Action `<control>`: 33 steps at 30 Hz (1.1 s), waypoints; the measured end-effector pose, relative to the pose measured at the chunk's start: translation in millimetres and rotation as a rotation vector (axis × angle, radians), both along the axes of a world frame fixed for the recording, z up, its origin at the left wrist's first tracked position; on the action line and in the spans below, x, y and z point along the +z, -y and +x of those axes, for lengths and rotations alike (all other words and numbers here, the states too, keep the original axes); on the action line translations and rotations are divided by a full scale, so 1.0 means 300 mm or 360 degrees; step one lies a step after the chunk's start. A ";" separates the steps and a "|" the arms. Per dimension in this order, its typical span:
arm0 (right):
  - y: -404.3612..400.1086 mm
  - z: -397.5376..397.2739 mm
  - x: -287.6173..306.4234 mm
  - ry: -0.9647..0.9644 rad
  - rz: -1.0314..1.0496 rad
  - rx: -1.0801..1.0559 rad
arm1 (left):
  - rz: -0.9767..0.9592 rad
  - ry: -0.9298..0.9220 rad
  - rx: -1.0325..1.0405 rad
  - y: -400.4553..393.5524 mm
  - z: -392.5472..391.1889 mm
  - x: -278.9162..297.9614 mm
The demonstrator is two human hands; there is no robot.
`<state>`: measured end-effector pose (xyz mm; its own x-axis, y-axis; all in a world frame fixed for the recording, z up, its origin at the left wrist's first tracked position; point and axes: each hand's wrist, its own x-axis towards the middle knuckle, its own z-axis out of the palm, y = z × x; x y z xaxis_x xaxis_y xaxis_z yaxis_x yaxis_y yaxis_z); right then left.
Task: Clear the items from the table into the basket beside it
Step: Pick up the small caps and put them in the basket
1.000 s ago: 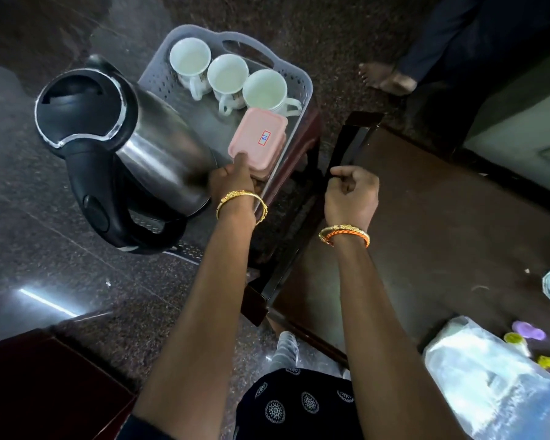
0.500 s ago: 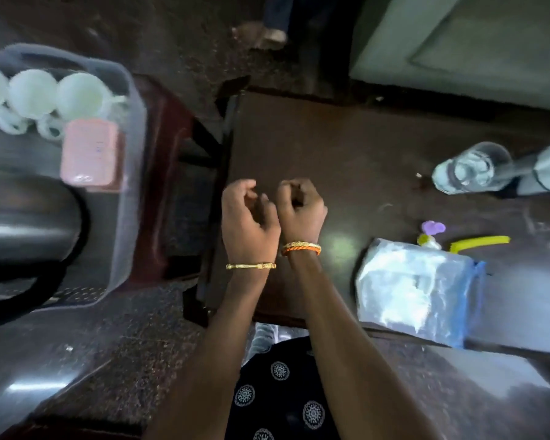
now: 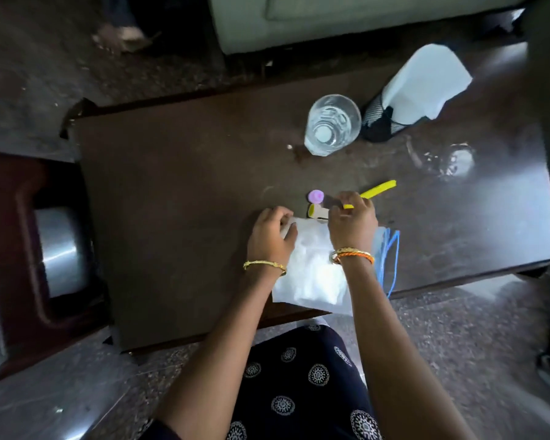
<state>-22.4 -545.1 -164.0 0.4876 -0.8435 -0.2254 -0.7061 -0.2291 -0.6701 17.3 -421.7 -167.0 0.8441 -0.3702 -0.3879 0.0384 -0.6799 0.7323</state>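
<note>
Head view, dark table (image 3: 178, 192), white plastic bag (image 3: 311, 271) at its near edge, left hand (image 3: 272, 238) curled on the bag's far-left corner, right hand (image 3: 351, 222) just beyond the bag, fingers curled around a yellow stick (image 3: 378, 189), small yellow-capped tube (image 3: 316, 211) and purple cap (image 3: 316, 195) between the hands, clear glass (image 3: 332, 125) farther back.

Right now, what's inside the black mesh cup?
White paper sticks out of the black mesh cup. The paper and the dark mesh hide anything deeper inside.
</note>
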 end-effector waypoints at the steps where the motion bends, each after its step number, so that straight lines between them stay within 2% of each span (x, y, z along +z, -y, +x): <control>1: 0.029 0.003 -0.005 -0.0010 0.0037 0.0112 | 0.0048 0.0010 -0.0063 0.044 0.001 0.001; 4: 0.091 0.024 -0.026 -0.0074 0.0234 0.0487 | 0.0327 0.0108 -0.0093 0.136 0.004 0.000; 7: 0.140 0.053 -0.052 -0.0175 0.0346 0.0678 | 0.0579 0.0295 -0.0100 0.194 -0.003 0.003; 12: 0.183 0.081 -0.060 -0.0167 0.0415 0.0871 | 0.0636 0.0475 -0.0352 0.248 -0.022 0.002; 20: 0.210 0.129 -0.054 -0.0344 0.0350 0.1371 | 0.0535 0.0274 -0.0477 0.226 0.007 -0.018; 22: 0.206 0.141 -0.053 -0.0335 0.0340 0.1339 | 0.0619 0.0297 -0.0601 0.208 0.009 -0.026; 27: 0.215 0.133 -0.045 -0.0134 0.0332 0.0876 | 0.0649 0.0496 -0.0771 0.226 0.022 -0.013; 30: 0.224 0.103 -0.021 0.0017 0.0330 0.0619 | 0.0630 0.0539 -0.0677 0.223 0.040 -0.007; 33: 0.226 0.065 0.008 0.0103 0.0238 0.0344 | 0.0464 0.0568 -0.0415 0.196 0.049 0.014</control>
